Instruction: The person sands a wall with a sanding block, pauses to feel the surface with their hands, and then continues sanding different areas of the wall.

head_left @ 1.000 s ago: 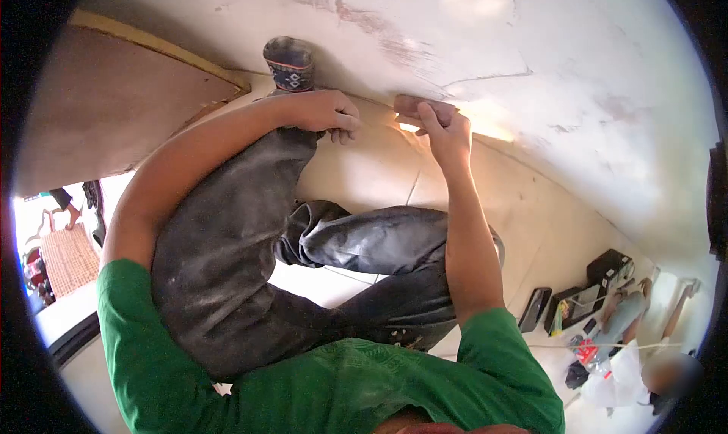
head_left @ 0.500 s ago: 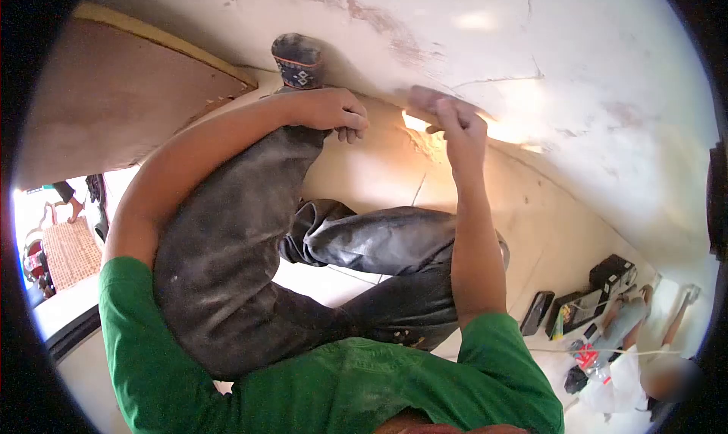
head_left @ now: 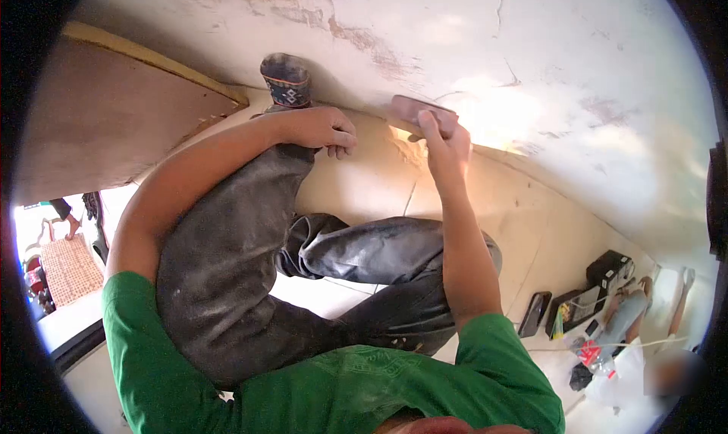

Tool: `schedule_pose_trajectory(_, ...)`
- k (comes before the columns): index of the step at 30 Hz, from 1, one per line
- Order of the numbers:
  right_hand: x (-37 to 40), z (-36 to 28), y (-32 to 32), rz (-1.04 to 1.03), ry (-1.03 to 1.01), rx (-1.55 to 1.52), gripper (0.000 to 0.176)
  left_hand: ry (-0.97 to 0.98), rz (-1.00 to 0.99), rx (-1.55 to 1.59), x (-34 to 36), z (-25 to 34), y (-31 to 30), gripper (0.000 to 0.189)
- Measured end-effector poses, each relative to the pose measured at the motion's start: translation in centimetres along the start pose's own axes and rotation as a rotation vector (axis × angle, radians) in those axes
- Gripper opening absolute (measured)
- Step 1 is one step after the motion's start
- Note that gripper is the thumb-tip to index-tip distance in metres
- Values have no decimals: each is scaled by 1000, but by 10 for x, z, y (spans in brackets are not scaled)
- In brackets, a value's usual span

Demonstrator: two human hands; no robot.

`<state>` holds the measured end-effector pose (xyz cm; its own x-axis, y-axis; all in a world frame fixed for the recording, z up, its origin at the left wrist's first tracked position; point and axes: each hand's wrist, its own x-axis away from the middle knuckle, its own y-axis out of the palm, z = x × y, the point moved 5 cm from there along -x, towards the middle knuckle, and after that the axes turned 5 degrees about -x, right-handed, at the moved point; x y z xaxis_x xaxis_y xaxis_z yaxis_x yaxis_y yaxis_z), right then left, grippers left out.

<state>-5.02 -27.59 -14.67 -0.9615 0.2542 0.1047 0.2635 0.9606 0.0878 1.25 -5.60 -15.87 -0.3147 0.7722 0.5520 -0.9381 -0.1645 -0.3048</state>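
My right hand (head_left: 446,142) grips a brownish-pink sanding block (head_left: 422,111), thumb over its near side. The block lies along the foot of the white plastered wall (head_left: 455,39), close to where it meets the tiled floor. Whether its full face touches the wall cannot be seen. My left hand (head_left: 331,130) rests over my raised knee, with loosely bent fingers hanging down and nothing in them. Beyond that knee is my foot in a dark patterned sock (head_left: 288,81), near the wall.
A brown board (head_left: 129,115) with a yellowish edge stands at the left. On the right of the floor (head_left: 493,206) lie a phone (head_left: 535,313), a black box (head_left: 610,268), a bottle with a red label (head_left: 595,356) and a thin cable. A woven seat (head_left: 70,265) shows far left.
The whole view has shifted slightly. The sanding block and my right hand, blurred by motion before, now appear sharper and a little further left. My left hand stays over the knee.
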Motion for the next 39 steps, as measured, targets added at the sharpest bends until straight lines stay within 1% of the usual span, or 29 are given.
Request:
schedule_pose_trajectory(1, 2, -6, 0, -5, -67, -45, 37, 4, 2, 5, 3, 1, 0, 33)
schedule_pose_trajectory(4, -14, 33, -2, -111, 44, -28, 37, -17, 35, 48, 4, 1, -1, 32)
schedule_pose_trajectory(5, -14, 38, -3, -66, 32, 40, 34, -7, 25, 34, 3, 1, -2, 32)
schedule_pose_trajectory(7, -11, 23, 0, -94, 23, 34, 33, 20, 10, 11, -1, 0, 0, 31)
schedule_pose_trajectory(8, -8, 18, 4, -116, 23, 32, 32, -3, 12, 3, -1, -5, 0, 32)
schedule_pose_trajectory(10, -6, 11, 5, -75, -25, 48, 31, -35, 13, -8, -3, -7, -1, 34)
schedule_pose_trajectory(12, -1, 0, 7, -44, -79, 77, 31, -15, 28, 40, -1, -6, -2, 34)
schedule_pose_trajectory(13, -6, 11, 5, -57, -139, 45, 38, -3, 31, 67, -1, -8, 0, 35)
schedule_pose_trajectory(14, -6, 26, 3, -70, -47, 129, 38, 9, 32, 63, -1, -10, 1, 35)
schedule_pose_trajectory(16, -3, 22, 15, -87, 122, 288, 38, 33, 40, 38, -3, -11, -1, 34)
schedule_pose_trajectory(17, 1, 21, 22, -151, 260, 228, 38, 28, 40, 43, -5, -14, 0, 34)
schedule_pose_trajectory(20, -5, 10, 42, -192, 293, -67, 38, 15, 43, 76, -3, -16, -1, 33)
schedule_pose_trajectory(22, -9, 21, 44, -199, 322, -106, 36, 21, 45, 135, -3, -16, -2, 33)
schedule_pose_trajectory(24, -7, 32, 50, -198, 325, -94, 34, 50, 33, 91, 1, -8, -8, 34)
schedule_pose_trajectory(25, -8, 34, 51, -194, 283, -109, 35, 62, 19, 81, 2, -5, -4, 34)
schedule_pose_trajectory(27, -12, 30, 49, -175, 196, -138, 37, -49, 29, 94, -1, -10, 0, 34)
schedule_pose_trajectory(28, -10, 22, 46, -131, 130, -175, 37, -100, 42, 89, -2, -12, -2, 34)
schedule_pose_trajectory(30, -4, 1, 39, -39, -4, -242, 37, -71, 46, 59, -1, -9, -4, 34)
schedule_pose_trajectory(31, -6, -5, 34, -79, 37, -212, 38, -55, 48, 50, -1, -9, -2, 34)
schedule_pose_trajectory(34, -14, 37, 32, -162, 176, -51, 39, 0, 85, -36, -5, -11, -3, 33)
schedule_pose_trajectory(35, -18, 52, 34, -223, 171, -112, 42, -17, 75, -33, -5, -11, 0, 33)
schedule_pose_trajectory(38, -9, 11, 31, -98, 49, -116, 39, -40, 61, -54, -5, -10, -5, 34)
schedule_pose_trajectory(39, -9, 7, 31, -100, 24, -138, 39, -33, 56, -62, -4, -8, -5, 34)
